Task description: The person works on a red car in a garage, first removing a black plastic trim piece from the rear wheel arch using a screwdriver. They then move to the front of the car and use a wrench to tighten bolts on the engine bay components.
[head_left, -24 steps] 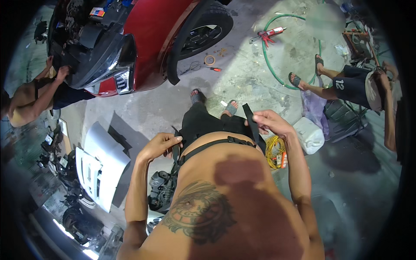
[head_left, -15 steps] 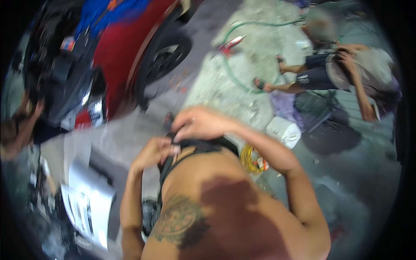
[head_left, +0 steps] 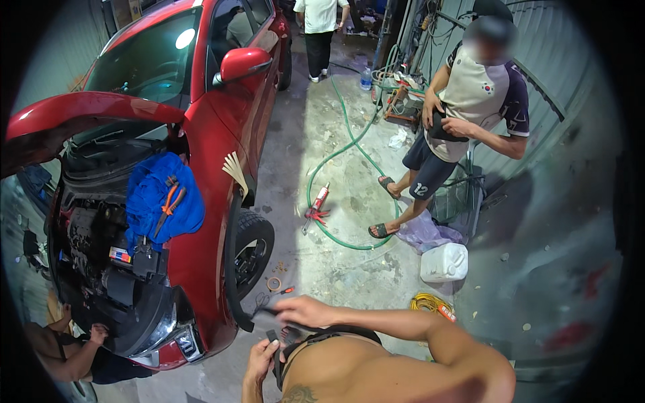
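My left hand (head_left: 261,361) is at the front of my waist, its thumb and fingers pinched on a small dark flat piece (head_left: 272,335), perhaps a belt end. My right hand (head_left: 306,313) is just above and right of it, fingers curled. A dark strap-like strip (head_left: 267,314), smeared by motion, reaches left from the right fingers; I cannot tell exactly what it is. A black waistband (head_left: 336,332) runs around my waist below the hands.
A red car (head_left: 208,262) with raised hood is at left; pliers (head_left: 171,205) lie on blue cloth (head_left: 141,195) there. One person crouches by its bumper, another stands right, a third farther back. Green hose (head_left: 363,247), a caulking gun (head_left: 318,205), white jerrycan (head_left: 444,262) and yellow cord (head_left: 426,303) lie around.
My view has swung up and steadied, bringing more of the car and the people into sight. Both hands stay at my waist, now slightly apart, with dark pieces showing at them.
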The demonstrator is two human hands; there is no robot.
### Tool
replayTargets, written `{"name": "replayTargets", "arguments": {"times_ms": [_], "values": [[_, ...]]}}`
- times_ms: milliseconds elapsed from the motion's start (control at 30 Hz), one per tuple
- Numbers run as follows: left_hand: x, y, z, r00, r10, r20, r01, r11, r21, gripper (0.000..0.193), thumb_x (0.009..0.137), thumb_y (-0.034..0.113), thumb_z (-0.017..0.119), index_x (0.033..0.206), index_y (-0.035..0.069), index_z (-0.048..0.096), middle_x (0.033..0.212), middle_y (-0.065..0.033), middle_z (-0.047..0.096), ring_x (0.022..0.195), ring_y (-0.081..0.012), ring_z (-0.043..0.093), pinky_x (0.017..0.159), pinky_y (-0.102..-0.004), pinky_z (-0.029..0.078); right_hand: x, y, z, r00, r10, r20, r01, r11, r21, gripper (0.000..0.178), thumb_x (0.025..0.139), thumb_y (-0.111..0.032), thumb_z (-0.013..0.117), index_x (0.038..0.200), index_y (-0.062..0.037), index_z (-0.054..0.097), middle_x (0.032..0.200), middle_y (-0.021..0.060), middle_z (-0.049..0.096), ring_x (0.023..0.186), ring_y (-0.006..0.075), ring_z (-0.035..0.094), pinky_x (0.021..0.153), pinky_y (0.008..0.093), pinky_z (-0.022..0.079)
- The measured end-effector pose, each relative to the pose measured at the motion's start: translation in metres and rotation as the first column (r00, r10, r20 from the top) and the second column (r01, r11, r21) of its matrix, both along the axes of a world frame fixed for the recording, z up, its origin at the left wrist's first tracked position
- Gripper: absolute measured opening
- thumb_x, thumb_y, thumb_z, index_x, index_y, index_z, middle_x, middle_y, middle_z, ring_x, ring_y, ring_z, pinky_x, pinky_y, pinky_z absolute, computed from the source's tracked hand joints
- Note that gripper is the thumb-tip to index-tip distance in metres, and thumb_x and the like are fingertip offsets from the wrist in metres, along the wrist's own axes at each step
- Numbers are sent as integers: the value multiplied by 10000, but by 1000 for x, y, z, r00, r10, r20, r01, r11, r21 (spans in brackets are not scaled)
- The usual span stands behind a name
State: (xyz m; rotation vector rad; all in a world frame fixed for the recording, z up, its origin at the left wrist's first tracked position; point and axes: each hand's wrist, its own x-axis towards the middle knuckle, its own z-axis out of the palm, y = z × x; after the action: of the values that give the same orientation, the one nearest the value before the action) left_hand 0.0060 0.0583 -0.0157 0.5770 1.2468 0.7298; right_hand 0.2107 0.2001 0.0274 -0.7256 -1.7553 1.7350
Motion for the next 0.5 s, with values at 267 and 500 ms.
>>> {"name": "replayTargets", "arguments": {"times_ms": [267, 500], "values": [[-37, -59, -17, 962, 232, 147, -160, 908, -388, 300, 976, 295, 575, 1047, 11, 643, 756, -87, 669, 478, -119, 497, 432, -241, 368, 93, -29, -80, 862, -458, 219, 386, 313, -868, 235, 980, -256, 605, 991, -21, 617, 781, 1, 611, 721, 57, 567, 662, 246, 472], [-54, -37, -6, 997, 27, 79, -9, 975, -224, 275, 939, 248, 632, 1010, -17, 648, 771, -85, 673, 463, -111, 491, 446, -229, 380, 86, -49, 9, 887, -455, 84, 448, 890, 83, 250, 978, -241, 595, 1023, 2, 635, 786, 23, 592, 799, 111, 568, 751, 281, 472]]}}
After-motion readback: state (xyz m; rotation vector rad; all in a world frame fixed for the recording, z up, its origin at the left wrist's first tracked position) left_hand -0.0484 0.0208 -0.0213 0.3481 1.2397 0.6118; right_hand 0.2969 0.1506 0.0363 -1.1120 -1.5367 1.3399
